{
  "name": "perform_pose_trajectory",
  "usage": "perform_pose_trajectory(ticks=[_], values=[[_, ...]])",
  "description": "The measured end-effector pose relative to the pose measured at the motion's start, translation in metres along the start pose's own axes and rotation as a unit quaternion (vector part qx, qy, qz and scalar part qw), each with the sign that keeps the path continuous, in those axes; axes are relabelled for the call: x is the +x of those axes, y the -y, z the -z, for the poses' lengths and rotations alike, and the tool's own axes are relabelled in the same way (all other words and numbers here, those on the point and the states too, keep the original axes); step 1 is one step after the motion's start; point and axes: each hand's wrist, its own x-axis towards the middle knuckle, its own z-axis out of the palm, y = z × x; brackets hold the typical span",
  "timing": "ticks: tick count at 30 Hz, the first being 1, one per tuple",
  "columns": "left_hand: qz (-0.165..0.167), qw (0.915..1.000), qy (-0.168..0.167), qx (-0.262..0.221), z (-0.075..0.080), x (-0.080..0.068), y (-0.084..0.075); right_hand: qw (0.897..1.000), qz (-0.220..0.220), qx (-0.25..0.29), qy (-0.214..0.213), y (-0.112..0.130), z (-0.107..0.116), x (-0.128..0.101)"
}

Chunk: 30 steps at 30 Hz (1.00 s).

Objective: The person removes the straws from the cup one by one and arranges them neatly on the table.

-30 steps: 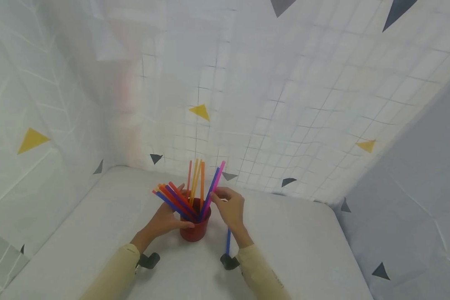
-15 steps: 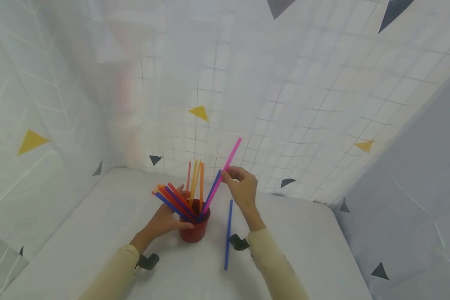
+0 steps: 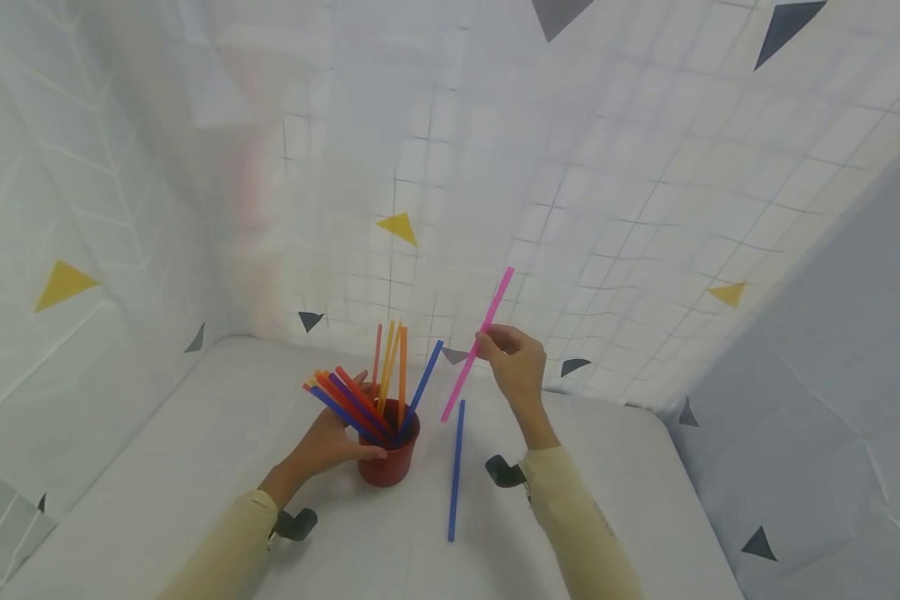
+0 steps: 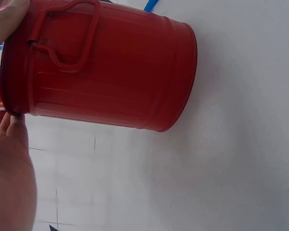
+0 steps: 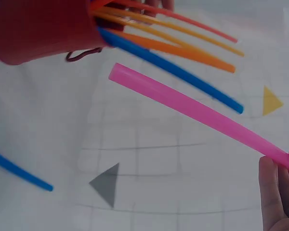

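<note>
The counter (image 3: 607, 467) is covered with a plain white cloth. White fabric walls (image 3: 645, 208) printed with a grid and small yellow and grey triangles enclose it on the far side and on the left and right. One blue straw (image 3: 455, 471) lies flat on the counter, just right of the red cup (image 3: 387, 454), touching neither the cup nor a hand. No object stands between the hands and the cup.

Left hand (image 3: 328, 442): fingers curled round the cup's side, thumb across its front, gripping it. The cup stands upright on the counter. In the left wrist view the cup (image 4: 101, 72) is a smooth, glossy red cylinder with faint ribbing and a thin wire-like handle lying against its wall.

Right hand (image 3: 517, 367): raised above the counter, right of the cup. Its fingers (image 5: 277, 192) are closed in a pinch on the pink straw (image 3: 477, 343) near its middle. The straw is tilted, upper end to the right, lower end clear of the cup rim and of the counter.

The remaining straws (image 3: 375, 392) stand in the cup, fanned out: orange, red, purple and blue. All are thin, straight, smooth tubes.
</note>
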Motion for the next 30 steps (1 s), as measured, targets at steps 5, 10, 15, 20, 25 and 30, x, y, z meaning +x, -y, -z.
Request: perform_pose_trajectory(ticks=[5,10,15,20,25,30], values=[[-0.005,1.0000,0.001,-0.005,0.001,0.000,-0.002,0.998,-0.054,0.012,0.011,-0.024,0.003,-0.011],[-0.002,1.0000,0.001,-0.003,0.002,-0.001,-0.003,0.995,-0.100,-0.008,0.020,-0.055,0.001,-0.028],[-0.003,1.0000,0.000,0.002,0.001,-0.001,-0.002,0.990,-0.137,-0.022,0.029,-0.080,-0.005,-0.043],[-0.010,0.9999,-0.003,0.003,0.001,0.000,-0.001,0.982,-0.177,-0.033,0.052,-0.098,-0.009,-0.057],[-0.015,0.9999,-0.003,0.004,0.001,0.000,-0.001,0.975,-0.206,-0.040,0.073,-0.113,-0.010,-0.067],[-0.014,0.9999,-0.001,0.002,0.001,-0.001,-0.002,0.968,-0.231,-0.048,0.089,-0.124,-0.011,-0.075]])
